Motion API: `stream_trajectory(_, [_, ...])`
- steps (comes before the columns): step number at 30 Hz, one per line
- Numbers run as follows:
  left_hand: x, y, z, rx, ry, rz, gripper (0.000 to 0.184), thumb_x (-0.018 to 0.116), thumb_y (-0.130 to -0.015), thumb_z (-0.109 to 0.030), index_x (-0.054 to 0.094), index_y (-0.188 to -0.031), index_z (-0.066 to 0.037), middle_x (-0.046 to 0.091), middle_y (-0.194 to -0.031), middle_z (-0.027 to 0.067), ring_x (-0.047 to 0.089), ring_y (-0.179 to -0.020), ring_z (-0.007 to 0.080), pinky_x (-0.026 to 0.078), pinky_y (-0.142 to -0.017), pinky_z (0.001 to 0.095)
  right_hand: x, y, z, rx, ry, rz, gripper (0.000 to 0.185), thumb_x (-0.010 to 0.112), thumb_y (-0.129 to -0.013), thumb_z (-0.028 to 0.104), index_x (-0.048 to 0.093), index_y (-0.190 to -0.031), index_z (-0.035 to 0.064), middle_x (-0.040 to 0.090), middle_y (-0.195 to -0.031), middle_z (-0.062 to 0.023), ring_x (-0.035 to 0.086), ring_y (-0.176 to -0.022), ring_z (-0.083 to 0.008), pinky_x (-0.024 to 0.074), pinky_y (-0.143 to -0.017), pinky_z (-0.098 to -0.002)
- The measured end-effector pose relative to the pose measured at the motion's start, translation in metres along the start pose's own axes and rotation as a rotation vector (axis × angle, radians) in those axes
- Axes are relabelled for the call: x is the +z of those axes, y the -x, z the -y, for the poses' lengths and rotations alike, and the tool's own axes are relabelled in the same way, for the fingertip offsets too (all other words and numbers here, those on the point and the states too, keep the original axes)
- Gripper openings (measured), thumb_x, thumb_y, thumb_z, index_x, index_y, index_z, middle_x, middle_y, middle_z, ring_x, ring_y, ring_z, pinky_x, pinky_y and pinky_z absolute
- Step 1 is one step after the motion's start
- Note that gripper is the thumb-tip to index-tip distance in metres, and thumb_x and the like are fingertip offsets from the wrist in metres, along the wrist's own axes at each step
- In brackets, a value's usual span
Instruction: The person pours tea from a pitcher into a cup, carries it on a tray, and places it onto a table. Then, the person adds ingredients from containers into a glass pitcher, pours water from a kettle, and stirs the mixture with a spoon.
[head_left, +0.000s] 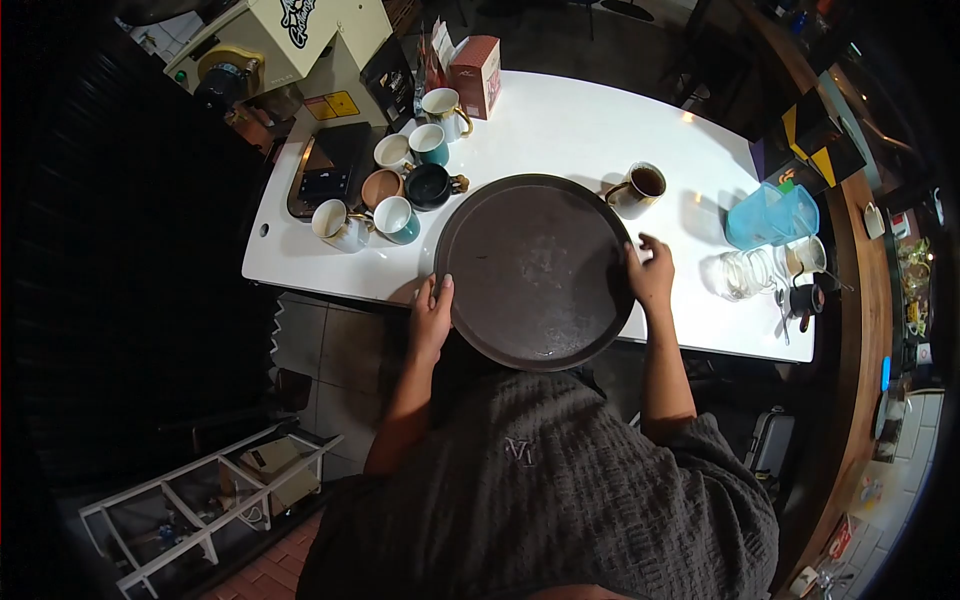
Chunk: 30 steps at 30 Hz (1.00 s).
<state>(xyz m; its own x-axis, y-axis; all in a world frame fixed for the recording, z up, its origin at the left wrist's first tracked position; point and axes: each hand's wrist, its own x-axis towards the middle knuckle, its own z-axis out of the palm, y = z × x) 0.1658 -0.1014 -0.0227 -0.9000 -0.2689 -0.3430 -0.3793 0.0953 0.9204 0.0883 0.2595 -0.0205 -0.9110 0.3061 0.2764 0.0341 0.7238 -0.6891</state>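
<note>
A large round dark brown serving tray (pixel 530 280) is held level between my hands, its near edge close to my body and its far part over the white table. My left hand (pixel 432 315) grips the left rim, thumb on top and fingers hidden in part. On the opposite rim, my right hand (pixel 650 272) has its thumb at the edge while some fingers stick out to the side. Just beyond the right rim stands a mug of dark drink (pixel 640 188). Several mugs cluster left of the tray, among them a black mug (pixel 430 186) and a teal mug (pixel 397 220).
The white table (pixel 560 120) carries a brown box (pixel 476 76) at the back and a black scale (pixel 335 165) beside a cream machine (pixel 300 45). At right stand blue pitchers (pixel 770 215), clear glasses (pixel 742 275) and a small black pot (pixel 806 300). A wooden counter (pixel 860 330) runs along the right.
</note>
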Motion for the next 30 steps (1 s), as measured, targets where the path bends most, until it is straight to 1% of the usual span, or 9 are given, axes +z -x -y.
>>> stream_trajectory(2, [0.002,0.008,-0.004,-0.058,0.116,-0.056,0.051,0.059,-0.096,-0.041,0.052,-0.129,-0.003,0.059,-0.092,-0.0017,0.052,-0.065,0.005,0.041,-0.053,0.0215,0.014,-0.013,0.015,0.052,-0.184,-0.037,0.038,0.072,-0.084,0.022,0.065,-0.113,-0.0003,0.068,-0.097,-0.0154,0.065,-0.078,-0.0252,0.0511,-0.074,-0.0338])
stream_trajectory(3, [-0.001,0.008,0.0,-0.058,0.113,-0.059,0.051,0.059,-0.096,-0.041,0.052,-0.129,-0.003,0.059,-0.092,-0.0017,0.052,-0.065,0.005,0.041,-0.053,0.0215,0.021,-0.018,0.026,0.071,-0.263,-0.043,0.038,0.071,-0.085,0.022,0.065,-0.114,-0.0005,0.069,-0.098,-0.0148,0.066,-0.074,-0.0224,0.0511,-0.072,-0.0321])
stream_trajectory(5, [-0.005,0.009,0.007,-0.011,0.175,-0.047,0.048,0.055,-0.097,-0.041,0.054,-0.122,0.0,0.064,-0.093,0.0087,0.061,-0.074,0.0134,0.049,-0.059,0.0247,0.041,-0.027,0.035,0.049,-0.325,-0.091,0.042,0.07,-0.086,0.025,0.063,-0.117,-0.0022,0.069,-0.106,-0.0169,0.067,-0.076,-0.0203,0.0516,-0.072,-0.0311])
stream_trajectory(8, [-0.008,0.022,0.004,-0.053,0.299,-0.113,0.042,0.056,-0.097,-0.039,0.055,-0.114,-0.001,0.064,-0.094,0.0098,0.062,-0.071,0.0135,0.049,-0.06,0.0238,0.063,-0.04,0.04,-0.02,-0.214,-0.177,0.043,0.068,-0.087,0.026,0.061,-0.118,-0.0037,0.069,-0.107,-0.019,0.069,-0.079,-0.0212,0.0517,-0.074,-0.0309])
stream_trajectory(11, [-0.008,0.037,0.003,-0.074,0.397,-0.171,0.038,0.055,-0.098,-0.038,0.055,-0.109,-0.001,0.065,-0.094,0.0107,0.062,-0.07,0.0135,0.051,-0.062,0.0257,0.079,-0.05,0.045,0.108,-0.199,-0.152,0.041,0.065,-0.09,0.027,0.06,-0.117,-0.0045,0.069,-0.102,-0.0189,0.07,-0.082,-0.0204,0.0516,-0.075,-0.031])
stream_trajectory(14, [-0.016,0.047,0.015,-0.045,0.458,-0.07,0.034,0.053,-0.099,-0.036,0.057,-0.102,-0.003,0.066,-0.091,0.0092,0.062,-0.072,0.012,0.05,-0.064,0.0259,0.084,-0.056,0.055,0.235,-0.712,-0.083,0.033,0.054,-0.098,0.025,0.061,-0.109,-0.0054,0.069,-0.092,-0.013,0.069,-0.078,-0.0167,0.0509,-0.074,-0.0291])
stream_trajectory(20, [-0.031,0.057,0.041,-0.056,0.294,-0.154,0.033,0.053,-0.1,-0.034,0.061,-0.088,-0.005,0.065,-0.08,0.003,0.056,-0.067,0.0079,0.043,-0.06,0.0223,0.092,-0.063,0.048,0.254,-0.686,-0.134,0.03,0.049,-0.101,0.022,0.062,-0.101,-0.0049,0.068,-0.088,-0.011,0.069,-0.076,-0.0163,0.0507,-0.072,-0.0288])
stream_trajectory(24, [-0.034,0.07,0.042,-0.096,0.316,-0.211,0.029,0.054,-0.099,-0.033,0.06,-0.089,-0.007,0.064,-0.081,0.0018,0.054,-0.066,0.0067,0.043,-0.06,0.0226,0.087,-0.062,0.034,0.217,-0.664,-0.126,0.028,0.047,-0.102,0.021,0.061,-0.099,-0.003,0.067,-0.085,-0.0102,0.069,-0.075,-0.0164,0.0507,-0.069,-0.0286])
stream_trajectory(30, [-0.037,0.073,0.057,-0.114,0.319,-0.245,0.035,0.054,-0.099,-0.035,0.055,-0.077,-0.007,0.052,-0.066,-0.0014,0.05,-0.062,0.0073,0.038,-0.056,0.0227,0.054,-0.053,0.043,0.237,-0.64,-0.009,0.026,0.047,-0.103,0.02,0.06,-0.101,-0.0025,0.062,-0.087,-0.0052,0.063,-0.074,-0.0124,0.0496,-0.068,-0.0251])
